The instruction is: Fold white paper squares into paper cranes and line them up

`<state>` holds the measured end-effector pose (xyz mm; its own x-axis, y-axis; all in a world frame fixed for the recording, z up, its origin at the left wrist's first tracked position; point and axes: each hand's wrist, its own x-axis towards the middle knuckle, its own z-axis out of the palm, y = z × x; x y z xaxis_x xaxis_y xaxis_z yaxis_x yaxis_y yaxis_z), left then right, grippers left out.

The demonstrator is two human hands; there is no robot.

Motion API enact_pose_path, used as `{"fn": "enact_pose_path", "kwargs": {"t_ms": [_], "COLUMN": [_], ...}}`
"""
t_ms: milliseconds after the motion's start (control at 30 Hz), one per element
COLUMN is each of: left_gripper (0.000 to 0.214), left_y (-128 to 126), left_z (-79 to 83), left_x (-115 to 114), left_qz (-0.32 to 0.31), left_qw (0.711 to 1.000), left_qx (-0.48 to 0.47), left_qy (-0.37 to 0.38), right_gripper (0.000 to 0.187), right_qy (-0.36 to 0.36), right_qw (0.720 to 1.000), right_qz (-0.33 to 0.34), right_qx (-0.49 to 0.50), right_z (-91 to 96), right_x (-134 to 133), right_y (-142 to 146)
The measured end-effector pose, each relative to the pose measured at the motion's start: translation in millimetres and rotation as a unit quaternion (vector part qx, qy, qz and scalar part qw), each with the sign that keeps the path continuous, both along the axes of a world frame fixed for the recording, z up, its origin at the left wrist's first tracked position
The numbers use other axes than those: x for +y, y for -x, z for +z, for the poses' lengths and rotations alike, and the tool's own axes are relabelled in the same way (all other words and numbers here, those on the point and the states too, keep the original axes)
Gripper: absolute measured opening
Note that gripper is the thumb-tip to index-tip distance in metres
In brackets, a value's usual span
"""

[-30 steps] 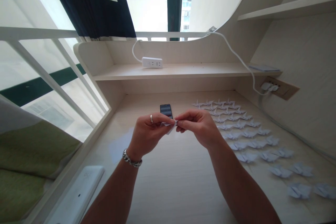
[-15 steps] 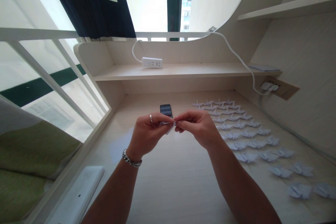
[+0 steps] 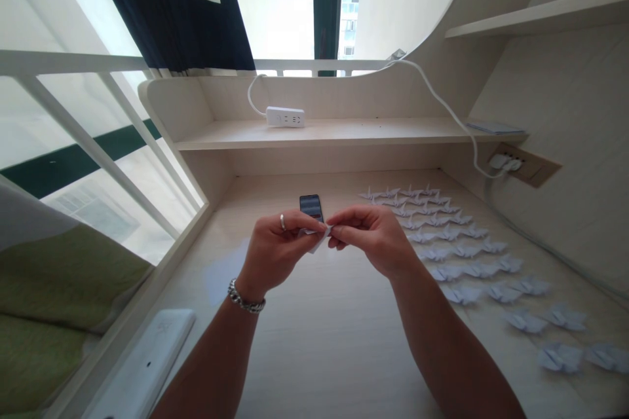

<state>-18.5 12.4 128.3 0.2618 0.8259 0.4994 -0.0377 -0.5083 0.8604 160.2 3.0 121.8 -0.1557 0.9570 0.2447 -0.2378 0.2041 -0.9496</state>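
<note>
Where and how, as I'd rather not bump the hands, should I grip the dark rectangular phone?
Probably by the long side edges of the dark rectangular phone, near its far end, from above and beyond: it appears to lie flat, screen up, and the left hand, pinching folded white paper, hides its near end in this view.

place: home, by a window (image 3: pixel 275 26) | signs: two-tone curtain (image 3: pixel 177 23), pale desk (image 3: pixel 329 334), built-in shelf (image 3: pixel 344 131), white railing (image 3: pixel 73 63)

The folded paper (image 3: pixel 320 242) has shifted slightly.
</note>
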Motion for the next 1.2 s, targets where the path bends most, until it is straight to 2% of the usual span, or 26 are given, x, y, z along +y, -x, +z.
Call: {"fn": "enact_pose_path", "kwargs": {"t_ms": [200,467,667,900,1033,1200], "left_gripper": [0.003,0.002,0.004,0.008,0.007,0.017], "left_y": [0.6,2.9,0.0,1.2,3.2,6.8], "left_z": [-1.0,-3.6,-3.6,-5.3,-2.8,-1.7], "left_x": [1.6,2.8,2.0,4.2,4.8,6.9], "left_qz": [0.001,-0.001,-0.014,-0.021,-0.030,-0.055], "left_qw": [1.000,1.000,0.999,0.994,0.993,0.986], "left_qx": [0.000,0.007,0.018,0.001,0.016,-0.032], "left_qy": [0.005,0.019,0.030,0.105,0.113,0.152], "right_gripper": [0.013,0.014,0.019,0.024,0.022,0.021], "right_qy": [0.033,0.052,0.027,0.023,0.014,0.005], "right_qw": [0.999,0.997,0.999,0.999,0.999,0.999], "right_qz": [0.021,0.047,0.027,0.018,0.010,-0.021], "right_qx": [0.016,0.028,-0.014,-0.038,-0.039,-0.046], "right_z": [-2.2,0.0,-3.2,-5.6,-6.2,-6.0], "right_x": [3.5,3.3,4.4,6.3,6.8,6.6], "right_y": [-1.6,-3.2,-0.7,-0.4,-0.9,-1.1]}}
